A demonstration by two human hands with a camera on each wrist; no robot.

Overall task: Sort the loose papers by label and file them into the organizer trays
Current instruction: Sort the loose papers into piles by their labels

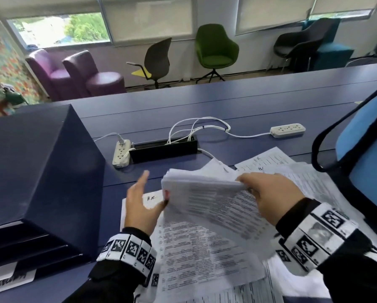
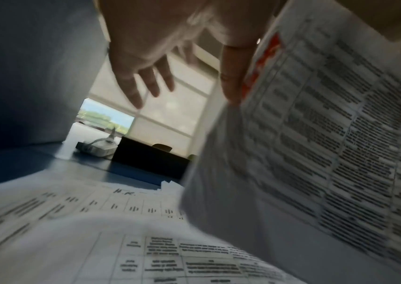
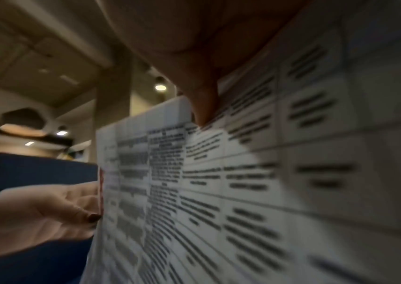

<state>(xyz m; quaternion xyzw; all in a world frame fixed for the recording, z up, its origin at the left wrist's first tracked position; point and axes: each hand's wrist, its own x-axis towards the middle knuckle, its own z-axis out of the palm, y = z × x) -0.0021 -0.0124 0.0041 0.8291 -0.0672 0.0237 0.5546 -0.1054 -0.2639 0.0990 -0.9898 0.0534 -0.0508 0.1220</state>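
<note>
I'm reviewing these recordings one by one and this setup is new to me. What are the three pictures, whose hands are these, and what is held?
No machine here: a person works bare-handed, with cameras on the head and each wrist. The head view looks down at a blue table with loose papers, a dark organizer at the left and a power strip. The wrist views look along each hand. The right hand holds a stack of papers by its top edge; the left hand, fingers straight, touches the stack's left edge with its thumb.
</note>
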